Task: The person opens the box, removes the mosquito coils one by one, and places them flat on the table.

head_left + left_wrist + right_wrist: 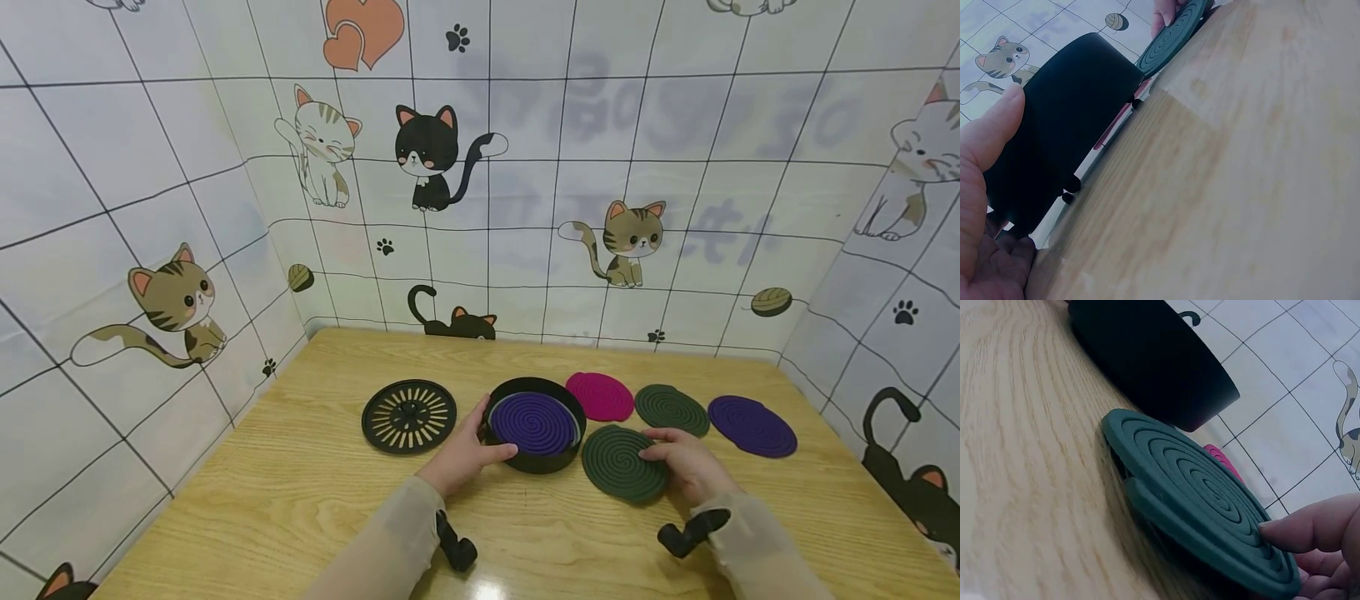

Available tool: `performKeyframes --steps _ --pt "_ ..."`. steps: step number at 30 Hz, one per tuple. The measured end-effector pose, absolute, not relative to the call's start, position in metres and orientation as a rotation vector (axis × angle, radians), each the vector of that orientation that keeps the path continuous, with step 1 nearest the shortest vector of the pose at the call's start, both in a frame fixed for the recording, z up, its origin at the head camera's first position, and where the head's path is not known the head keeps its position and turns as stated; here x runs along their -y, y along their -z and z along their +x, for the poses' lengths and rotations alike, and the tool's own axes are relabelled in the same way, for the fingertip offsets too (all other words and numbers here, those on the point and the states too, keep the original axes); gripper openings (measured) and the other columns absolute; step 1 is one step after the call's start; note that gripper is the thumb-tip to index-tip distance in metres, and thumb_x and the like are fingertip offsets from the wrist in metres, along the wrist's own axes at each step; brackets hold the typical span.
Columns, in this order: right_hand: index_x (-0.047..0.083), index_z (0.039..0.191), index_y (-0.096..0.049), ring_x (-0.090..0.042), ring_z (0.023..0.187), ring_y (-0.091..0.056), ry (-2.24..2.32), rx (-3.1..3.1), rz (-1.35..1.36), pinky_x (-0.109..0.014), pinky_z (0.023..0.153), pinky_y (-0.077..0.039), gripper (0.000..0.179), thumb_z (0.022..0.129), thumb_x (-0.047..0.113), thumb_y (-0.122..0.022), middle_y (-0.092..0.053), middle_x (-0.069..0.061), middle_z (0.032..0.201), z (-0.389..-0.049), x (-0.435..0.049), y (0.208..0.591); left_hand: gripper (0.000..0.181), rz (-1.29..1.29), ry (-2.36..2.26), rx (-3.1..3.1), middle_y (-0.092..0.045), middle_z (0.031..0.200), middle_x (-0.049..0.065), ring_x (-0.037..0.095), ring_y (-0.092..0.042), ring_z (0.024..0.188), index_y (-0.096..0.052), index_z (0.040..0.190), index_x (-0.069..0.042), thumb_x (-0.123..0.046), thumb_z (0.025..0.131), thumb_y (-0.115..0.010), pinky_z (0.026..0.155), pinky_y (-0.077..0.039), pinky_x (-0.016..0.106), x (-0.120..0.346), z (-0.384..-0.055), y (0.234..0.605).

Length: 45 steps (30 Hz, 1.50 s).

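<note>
My left hand (465, 458) grips the left side of a round black mosquito coil holder (551, 463), thumb over its near rim. Inside the holder lies a purple mosquito coil (532, 423). The left wrist view shows the holder's dark side wall (1066, 112) and small feet (1072, 183) beneath it. Just right of the holder, my right hand (693, 467) pinches a green mosquito coil (622, 464) by its right edge. Seen from the right wrist, the thumb (1304, 530) presses on the green coil's face (1191, 481), which is tilted above the table.
A slotted black lid (409, 417) lies on the wooden table (285, 492), left of the holder. Behind and to the right lie a pink coil (600, 396), another green coil (671, 410) and another purple coil (752, 426). Cat-patterned sheeting (525, 183) encloses the table's back and sides.
</note>
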State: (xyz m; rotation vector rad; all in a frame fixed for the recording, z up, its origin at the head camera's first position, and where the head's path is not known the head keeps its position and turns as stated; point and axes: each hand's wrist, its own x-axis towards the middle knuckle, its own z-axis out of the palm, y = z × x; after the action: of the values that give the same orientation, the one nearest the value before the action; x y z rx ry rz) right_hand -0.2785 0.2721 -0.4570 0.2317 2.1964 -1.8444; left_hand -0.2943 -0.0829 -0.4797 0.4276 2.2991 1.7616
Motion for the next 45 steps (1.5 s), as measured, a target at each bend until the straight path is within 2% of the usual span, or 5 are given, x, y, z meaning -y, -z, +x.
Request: performKeyframes --steps 3,6,16,29,45 --pt "-0.014 0.144 -0.026 -0.044 0.134 -0.025 1.744 -2.307 0.200 -0.048 0.109 -0.030 0.063 0.090 0.001 -0.057 -0.016 -0.035 0.149 -0.279 -0.271 0.456 0.104 0.427 -1.766 -2.295 -0.012 0.159 0.011 0.035 -0.022 0.142 -0.006 0.156 -0.026 -0.039 0.081 -0.078 0.111 -0.027 0.050 0.082 -0.294 0.479" --pt "-0.015 0.141 -0.029 -0.048 0.134 -0.023 1.699 -2.378 0.186 -0.057 0.111 -0.020 0.062 0.089 0.000 -0.058 -0.023 -0.036 0.146 -0.280 -0.270 0.454 0.105 0.432 -1.770 -2.294 -0.011 0.160 0.010 0.036 -0.021 0.142 -0.006 0.156 -0.027 -0.039 0.081 -0.078 0.111 -0.027 0.050 0.083 -0.295 0.481" --pt "-0.016 0.141 -0.029 -0.049 0.130 -0.031 1.640 -2.453 0.181 -0.057 0.108 -0.027 0.061 0.090 0.004 -0.057 -0.031 -0.036 0.141 -0.280 -0.265 0.448 0.104 0.429 -1.767 -2.299 -0.012 0.159 0.010 0.036 -0.022 0.142 -0.007 0.156 -0.027 -0.040 0.080 -0.078 0.111 -0.027 0.049 0.083 -0.294 0.479" --pt "-0.016 0.141 -0.027 -0.051 0.131 -0.029 1.651 -2.458 0.209 -0.061 0.108 -0.023 0.061 0.090 0.003 -0.056 -0.033 -0.038 0.140 -0.281 -0.262 0.446 0.103 0.427 -1.754 -2.320 -0.013 0.159 0.010 0.035 -0.024 0.142 -0.008 0.156 -0.026 -0.040 0.080 -0.078 0.112 -0.026 0.048 0.083 -0.294 0.479" --pt "-0.013 0.141 -0.029 -0.044 0.123 -0.045 1.629 -2.534 0.094 -0.053 0.101 -0.038 0.055 0.097 0.010 -0.052 -0.040 -0.035 0.138 -0.280 -0.264 0.424 0.104 0.416 -1.751 -2.323 -0.012 0.159 0.009 0.035 -0.023 0.142 -0.008 0.156 -0.028 -0.040 0.080 -0.078 0.112 -0.025 0.049 0.083 -0.296 0.482"
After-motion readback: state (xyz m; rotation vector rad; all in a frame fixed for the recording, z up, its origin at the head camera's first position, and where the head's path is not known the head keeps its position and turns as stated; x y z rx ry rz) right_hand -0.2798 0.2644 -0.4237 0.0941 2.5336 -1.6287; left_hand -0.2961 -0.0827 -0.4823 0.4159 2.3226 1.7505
